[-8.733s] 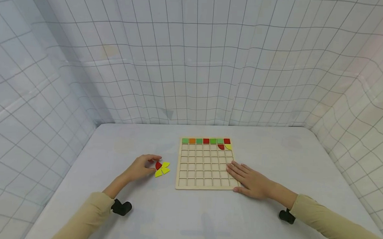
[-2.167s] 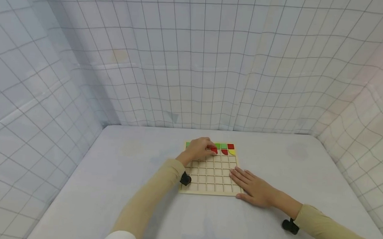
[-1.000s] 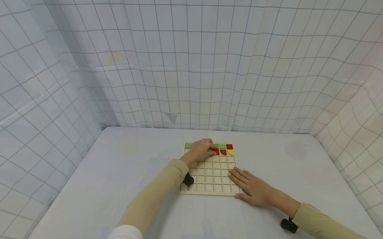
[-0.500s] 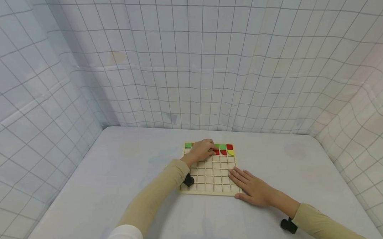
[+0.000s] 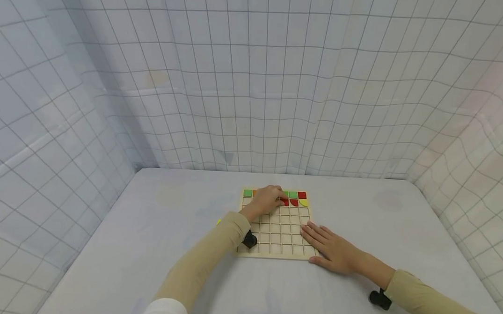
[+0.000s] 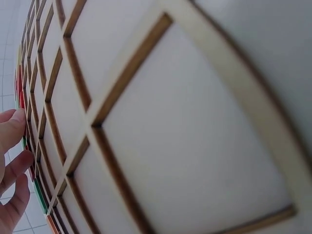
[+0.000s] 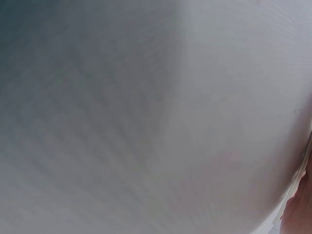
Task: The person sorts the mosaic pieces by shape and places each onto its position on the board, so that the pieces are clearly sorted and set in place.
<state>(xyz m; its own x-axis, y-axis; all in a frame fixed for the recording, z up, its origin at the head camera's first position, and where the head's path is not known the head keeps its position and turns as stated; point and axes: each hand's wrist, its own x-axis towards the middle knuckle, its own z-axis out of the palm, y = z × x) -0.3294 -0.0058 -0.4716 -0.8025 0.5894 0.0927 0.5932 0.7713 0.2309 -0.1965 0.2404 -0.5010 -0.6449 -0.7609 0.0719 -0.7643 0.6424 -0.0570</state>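
A pale wooden grid board (image 5: 281,227) lies on the table. Its far row holds square tiles in green, orange and red. At the second row my left hand (image 5: 268,199) pinches a red curved-edge tile (image 5: 285,202) between thumb and fingers, seated at or in a cell. To its right lie a second red curved tile (image 5: 293,203) and a yellow one (image 5: 303,203). The left wrist view shows the left thumb (image 6: 12,129) at the coloured row, the tile mostly hidden. My right hand (image 5: 333,249) rests flat with straight fingers over the board's right edge.
A bit of yellow tile (image 5: 219,221) shows on the white table (image 5: 146,246) behind the left forearm, which hides whatever else lies there. Gridded white curtains (image 5: 275,106) stand behind the table and at both sides. A black wrist camera (image 5: 250,240) hangs over the board.
My left hand has gone from the loose tiles left of the board to its second row with a red tile, and has barely moved in the last second. The right hand stays put.
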